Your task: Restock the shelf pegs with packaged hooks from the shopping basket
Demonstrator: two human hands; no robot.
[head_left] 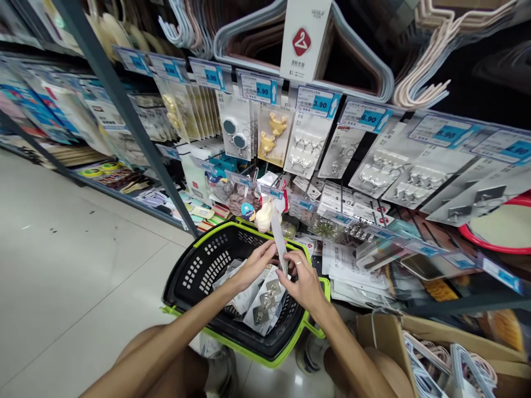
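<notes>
A thin white hook card pack [279,239] stands almost edge-on above a basket, so its front is mostly hidden. My right hand [305,281], with a ring on one finger, pinches it at its lower right edge. Close to the card's left face is my left hand [255,268], its fingers loosely stretched toward it and not gripping it. Beneath both hands sits the black shopping basket [182,271] with a lime-green rim. Several packs lie inside, among them a white card with grey square hooks [265,303].
Shelves in front carry hook packs [305,146] on pegs under blue price tags [261,88]. Clothes hangers [253,33] hang above. A cardboard box [381,334] of hangers stands at lower right. A dark shelf post [124,110] slants down on the left beside the tiled floor [83,276].
</notes>
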